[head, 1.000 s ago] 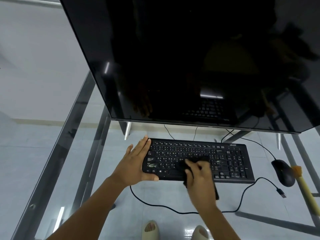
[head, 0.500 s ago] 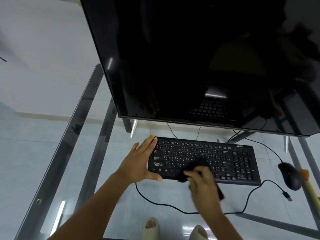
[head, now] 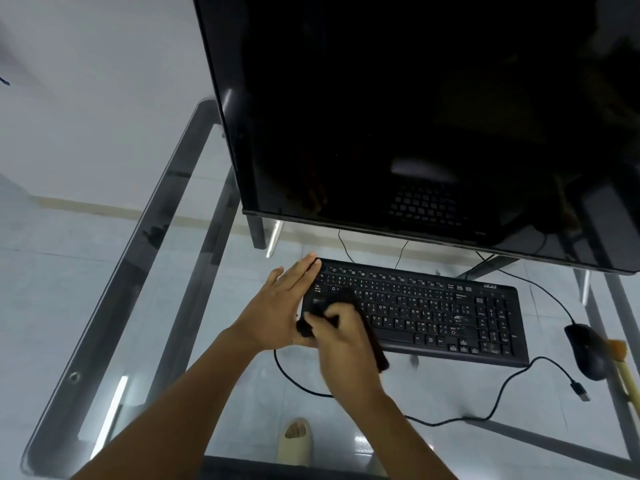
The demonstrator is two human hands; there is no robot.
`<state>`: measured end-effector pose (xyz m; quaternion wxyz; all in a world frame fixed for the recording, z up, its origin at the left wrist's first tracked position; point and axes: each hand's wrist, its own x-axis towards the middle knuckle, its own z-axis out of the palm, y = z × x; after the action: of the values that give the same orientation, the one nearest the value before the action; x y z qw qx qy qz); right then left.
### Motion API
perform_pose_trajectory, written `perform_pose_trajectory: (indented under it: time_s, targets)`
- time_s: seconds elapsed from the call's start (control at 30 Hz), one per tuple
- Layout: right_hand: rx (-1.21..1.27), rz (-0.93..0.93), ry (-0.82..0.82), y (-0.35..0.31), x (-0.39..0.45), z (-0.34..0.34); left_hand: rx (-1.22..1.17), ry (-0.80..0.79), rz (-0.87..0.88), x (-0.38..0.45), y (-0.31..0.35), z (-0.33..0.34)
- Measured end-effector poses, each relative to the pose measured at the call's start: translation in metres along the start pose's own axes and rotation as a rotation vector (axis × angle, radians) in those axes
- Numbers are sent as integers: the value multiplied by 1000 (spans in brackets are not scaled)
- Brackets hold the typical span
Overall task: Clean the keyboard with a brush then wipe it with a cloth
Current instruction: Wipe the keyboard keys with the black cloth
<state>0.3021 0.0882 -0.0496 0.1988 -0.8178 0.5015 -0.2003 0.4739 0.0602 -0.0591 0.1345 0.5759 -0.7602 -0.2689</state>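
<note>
A black keyboard lies on the glass table in front of the monitor. My left hand rests flat against the keyboard's left end with its fingers straight. My right hand grips a bunched black cloth and presses it on the keys at the keyboard's left front corner. A strip of the cloth trails back past my wrist. The brush, with a pale handle and orange bristles, lies at the right edge beside the mouse.
A large dark monitor stands right behind the keyboard and overhangs it. A black mouse sits to the right. A loose cable with a USB plug runs along the table's front. My sandalled foot shows through the glass.
My right hand has slid the cloth leftward from the keyboard's middle to its left front corner. The left hand stays at the left end. The view has shifted slightly.
</note>
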Motion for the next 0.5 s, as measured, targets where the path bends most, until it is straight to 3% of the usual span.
perform_pose_trajectory:
  time_s: [0.03,0.1,0.2,0.27,0.37,0.43,0.5]
  targets:
    - [20,-55,-25,-3,5,0,-6,-1,3,0,-1,-1]
    - [17,26,26,10,12,-12,-52,-9,-16,-1,-1,-2]
    - [-17,379,177,48,10,-42,-83,-15,-31,-2,-1,-1]
    - [-54,446,213,54,3,-43,-77,-3,-28,-3,-1,-1]
    - [34,364,151,14,1,-13,-69,15,-25,-1,-2,0]
    - [14,94,18,-10,7,5,-59,25,0,-1,-2,1]
    - [-5,28,-41,-1,19,3,-74,29,4,-2,-3,0]
